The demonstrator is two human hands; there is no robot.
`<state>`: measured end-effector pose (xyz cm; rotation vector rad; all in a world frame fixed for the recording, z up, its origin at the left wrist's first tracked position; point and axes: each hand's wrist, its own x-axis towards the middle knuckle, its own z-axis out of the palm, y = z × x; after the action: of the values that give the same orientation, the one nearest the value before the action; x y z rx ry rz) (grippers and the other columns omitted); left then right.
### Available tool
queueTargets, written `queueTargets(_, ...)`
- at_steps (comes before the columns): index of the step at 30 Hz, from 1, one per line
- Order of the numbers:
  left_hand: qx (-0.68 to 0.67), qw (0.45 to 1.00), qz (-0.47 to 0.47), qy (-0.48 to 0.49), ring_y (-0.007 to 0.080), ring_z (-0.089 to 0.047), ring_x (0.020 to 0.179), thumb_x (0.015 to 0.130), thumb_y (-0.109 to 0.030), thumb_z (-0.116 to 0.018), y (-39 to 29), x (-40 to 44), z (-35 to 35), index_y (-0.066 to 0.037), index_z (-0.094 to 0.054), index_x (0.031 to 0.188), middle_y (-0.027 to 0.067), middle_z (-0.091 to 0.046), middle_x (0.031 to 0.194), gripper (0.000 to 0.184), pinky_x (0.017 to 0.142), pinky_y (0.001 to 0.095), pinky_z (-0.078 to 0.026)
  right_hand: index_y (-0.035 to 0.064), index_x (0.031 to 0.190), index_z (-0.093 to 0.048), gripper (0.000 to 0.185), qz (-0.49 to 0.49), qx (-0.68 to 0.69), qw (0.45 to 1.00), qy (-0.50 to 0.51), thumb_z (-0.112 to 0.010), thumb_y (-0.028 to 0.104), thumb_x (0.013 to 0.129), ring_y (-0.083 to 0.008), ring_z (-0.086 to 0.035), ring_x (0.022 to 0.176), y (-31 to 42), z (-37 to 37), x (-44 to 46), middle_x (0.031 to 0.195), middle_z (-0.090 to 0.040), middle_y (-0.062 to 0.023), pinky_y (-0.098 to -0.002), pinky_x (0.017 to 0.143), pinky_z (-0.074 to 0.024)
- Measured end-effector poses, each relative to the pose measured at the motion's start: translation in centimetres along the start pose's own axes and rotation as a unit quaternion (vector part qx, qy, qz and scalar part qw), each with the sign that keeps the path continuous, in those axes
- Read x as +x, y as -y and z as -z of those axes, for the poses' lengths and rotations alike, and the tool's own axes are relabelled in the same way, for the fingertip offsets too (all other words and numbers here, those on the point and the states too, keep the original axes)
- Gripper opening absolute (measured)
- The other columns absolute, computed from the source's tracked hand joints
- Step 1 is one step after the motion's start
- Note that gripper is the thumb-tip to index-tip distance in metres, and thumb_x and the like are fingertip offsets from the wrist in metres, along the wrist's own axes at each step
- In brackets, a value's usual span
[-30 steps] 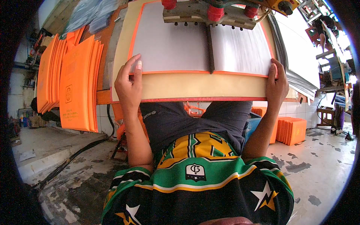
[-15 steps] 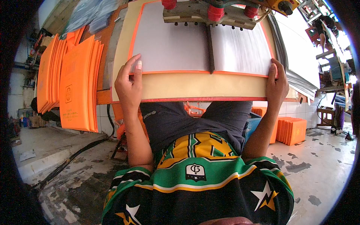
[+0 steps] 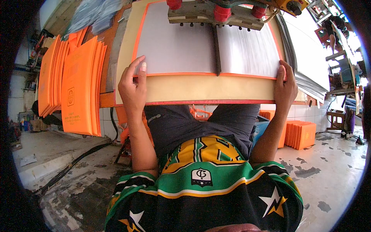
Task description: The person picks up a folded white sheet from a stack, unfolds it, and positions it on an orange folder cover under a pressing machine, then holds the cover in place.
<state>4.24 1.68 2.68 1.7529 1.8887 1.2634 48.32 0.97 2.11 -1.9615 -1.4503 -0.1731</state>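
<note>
Orange-bordered, flat open cover with two translucent grey-white panels [image 3: 185,50] lies on a tan rectangular board [image 3: 208,89] by the near edge of the worktop [image 3: 106,101], the bare left hand [image 3: 132,84] at its near left corner and the bare right hand [image 3: 286,86] at its near right corner, though I cannot tell whether the fingers pinch it or merely rest there. Above its far part hangs a grey bar with red cylindrical fittings [image 3: 193,17]. Bright orange rectangular folders [image 3: 81,85] overhang the worktop's near left corner.
</note>
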Motion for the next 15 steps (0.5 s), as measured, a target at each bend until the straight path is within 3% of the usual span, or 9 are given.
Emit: queueTargets(15, 0.008, 1.0, -0.001, 0.001, 0.0133, -0.07, 0.102, 0.111, -0.03, -0.066, 0.13, 0.06, 0.02, -0.009, -0.076, 0.135, 0.01, -0.079, 0.128, 0.034, 0.078, 0.0274, -0.052, 0.02, 0.135, -0.072, 0.035, -0.003, -0.005, 1.0, 0.006, -0.053, 0.039, 0.114, -0.0382, -0.077, 0.111, 0.0, 0.06, 0.02, 0.125, -0.078, -0.0156, -0.049, 0.091, -0.0582)
